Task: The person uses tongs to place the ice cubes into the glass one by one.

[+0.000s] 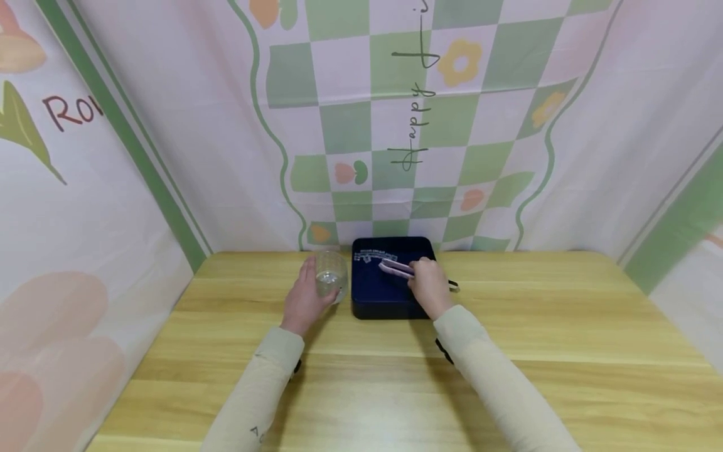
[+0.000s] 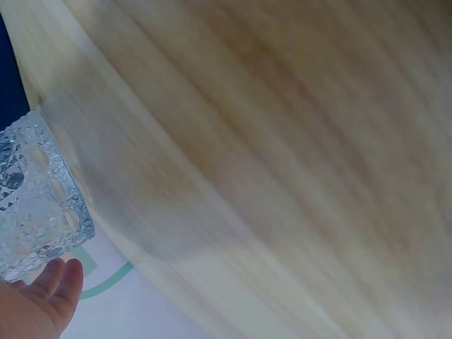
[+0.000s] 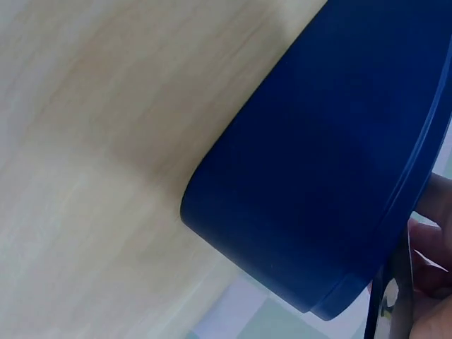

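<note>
A clear glass cup with a cut, faceted pattern stands left of the dark blue box. My left hand grips the cup, thumb at its near side and fingers along its left; in the left wrist view the fingertips lie against the patterned glass. Over the box lid my right hand holds a pair of tongs, their pale pink arms pointing left and their dark end sticking out behind the hand. The right wrist view shows this dark end beside the box's edge.
The blue box, with white print on its lid, sits at the back of the wood-grain table. Behind it hangs a green-and-white checked curtain. More printed cloth closes off the left side.
</note>
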{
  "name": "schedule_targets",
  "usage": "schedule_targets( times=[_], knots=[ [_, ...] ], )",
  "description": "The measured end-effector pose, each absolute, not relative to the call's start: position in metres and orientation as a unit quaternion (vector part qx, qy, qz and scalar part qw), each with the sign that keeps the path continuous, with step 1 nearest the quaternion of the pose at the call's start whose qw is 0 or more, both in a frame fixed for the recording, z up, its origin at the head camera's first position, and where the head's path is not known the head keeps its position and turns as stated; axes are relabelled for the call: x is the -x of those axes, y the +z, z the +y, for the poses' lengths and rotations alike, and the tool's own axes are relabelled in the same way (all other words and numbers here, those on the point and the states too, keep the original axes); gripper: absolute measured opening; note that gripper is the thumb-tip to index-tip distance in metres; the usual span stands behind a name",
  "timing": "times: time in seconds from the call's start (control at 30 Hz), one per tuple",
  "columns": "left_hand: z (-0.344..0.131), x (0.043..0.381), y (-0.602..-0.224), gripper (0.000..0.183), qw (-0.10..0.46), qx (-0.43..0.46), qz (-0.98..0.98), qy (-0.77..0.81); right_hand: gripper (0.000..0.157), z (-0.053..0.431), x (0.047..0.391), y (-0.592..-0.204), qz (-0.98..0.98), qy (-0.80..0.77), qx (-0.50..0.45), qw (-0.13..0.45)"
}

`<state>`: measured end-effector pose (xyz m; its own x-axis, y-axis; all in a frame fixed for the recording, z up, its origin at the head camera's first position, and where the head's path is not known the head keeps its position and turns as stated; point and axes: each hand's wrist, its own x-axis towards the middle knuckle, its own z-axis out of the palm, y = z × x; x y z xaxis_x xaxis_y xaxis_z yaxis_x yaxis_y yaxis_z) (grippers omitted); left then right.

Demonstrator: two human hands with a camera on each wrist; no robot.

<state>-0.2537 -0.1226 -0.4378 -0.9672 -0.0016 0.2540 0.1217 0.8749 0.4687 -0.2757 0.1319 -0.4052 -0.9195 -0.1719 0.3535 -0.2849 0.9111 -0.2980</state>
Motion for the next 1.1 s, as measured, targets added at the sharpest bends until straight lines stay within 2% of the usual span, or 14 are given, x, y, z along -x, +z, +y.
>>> schedule_targets(
  times=[0.73,1.1],
  knots=[
    [-0.123,0.253,-0.439,0.093,0.126,0.032,-0.958,-0.256,0.028,0.117,0.271,-0.385,-0.928,0.209,-0.177,0.253],
    [-0.123,0.254,-0.441,0.093,0.132,0.031,-0.956,-0.260,0.028,0.096,0.264,-0.384,-0.907,0.215,-0.240,0.272]
  ],
)
